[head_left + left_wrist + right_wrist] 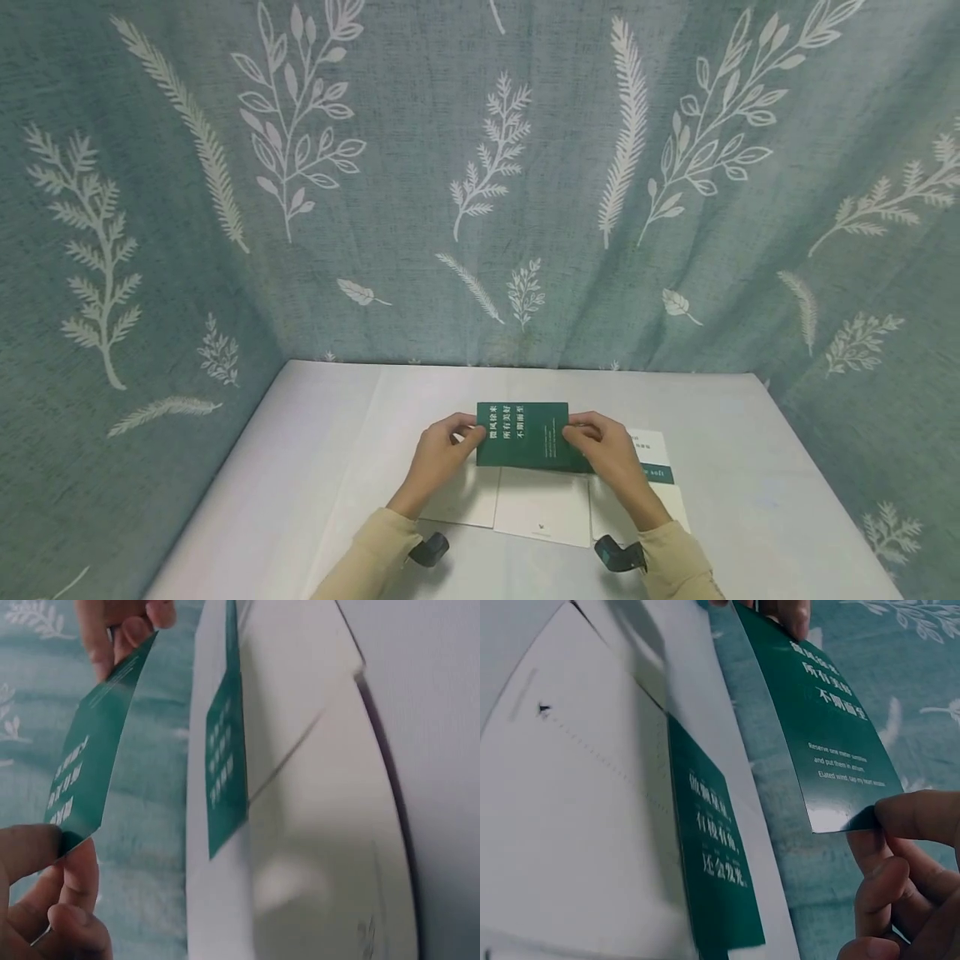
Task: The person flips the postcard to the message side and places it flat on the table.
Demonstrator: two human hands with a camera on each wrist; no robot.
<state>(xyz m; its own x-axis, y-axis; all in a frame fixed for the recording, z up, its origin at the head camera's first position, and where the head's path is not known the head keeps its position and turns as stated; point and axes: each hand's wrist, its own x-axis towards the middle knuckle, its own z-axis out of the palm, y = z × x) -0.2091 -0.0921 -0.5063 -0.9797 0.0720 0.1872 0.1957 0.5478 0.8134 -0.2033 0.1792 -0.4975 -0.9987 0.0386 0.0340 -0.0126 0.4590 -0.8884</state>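
Observation:
A green card (522,435) with white Chinese characters is held up level between both hands. My left hand (441,450) pinches its left edge between thumb and fingers; my right hand (609,454) pinches the right edge the same way. In the right wrist view, small English lines also show on the held card (817,720). Below it, another green card (716,855) with white characters lies apart on the table, mostly hidden from the head view. Nearer the person, cream-coloured cards (543,508) lie side by side, partly covered by the hands and the held card.
A white card with a green band (652,454) lies right of the right hand. The white table (750,467) meets a leaf-patterned blue-green curtain (420,308) at the back and sides. Dark wrist cameras (430,550) are strapped at both beige sleeves (375,550).

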